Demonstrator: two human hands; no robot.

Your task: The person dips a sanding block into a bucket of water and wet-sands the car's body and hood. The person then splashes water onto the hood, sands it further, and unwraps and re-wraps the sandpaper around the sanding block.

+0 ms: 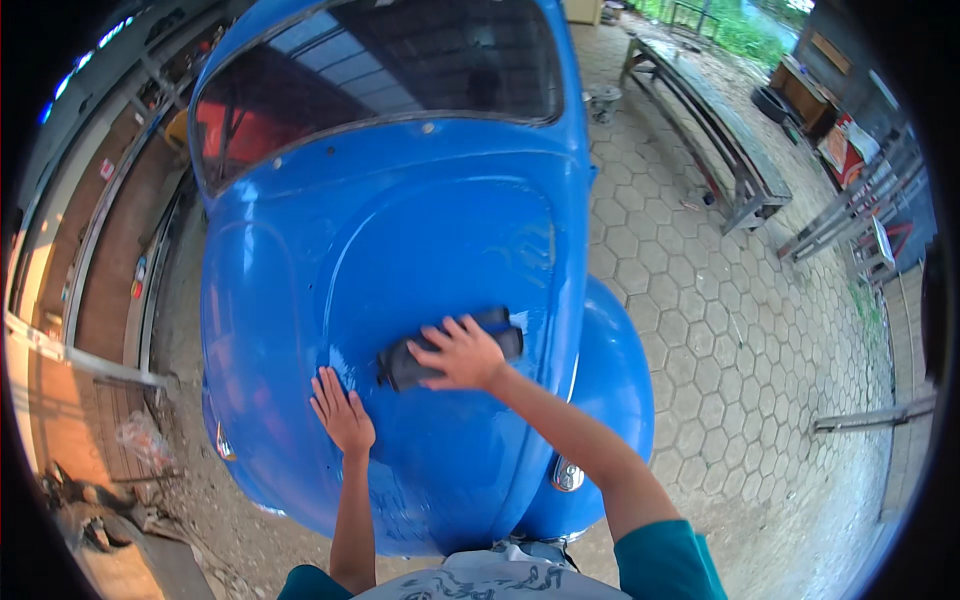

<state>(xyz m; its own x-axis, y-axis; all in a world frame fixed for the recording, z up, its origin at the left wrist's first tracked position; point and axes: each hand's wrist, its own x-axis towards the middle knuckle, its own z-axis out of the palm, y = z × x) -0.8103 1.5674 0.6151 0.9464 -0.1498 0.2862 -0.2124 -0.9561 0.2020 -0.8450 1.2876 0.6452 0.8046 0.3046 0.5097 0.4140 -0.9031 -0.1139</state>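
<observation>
The right hand (pixel 462 352) presses a dark grey rubbing block (pixel 450 350) flat on the glossy blue car hood (pixel 440 230), seemingly mid-rubbing; the left hand (pixel 342 412) rests open beside it. Next needs even strokes.

On the hood (pixel 430 230) of a blue car, the right hand (pixel 462 353) presses flat on a dark sanding block (pixel 448 349) near the hood's lower middle, the left hand (pixel 342 412) lies spread just left of it, and a metal bench (pixel 706 120) stands well right of the hood.
</observation>
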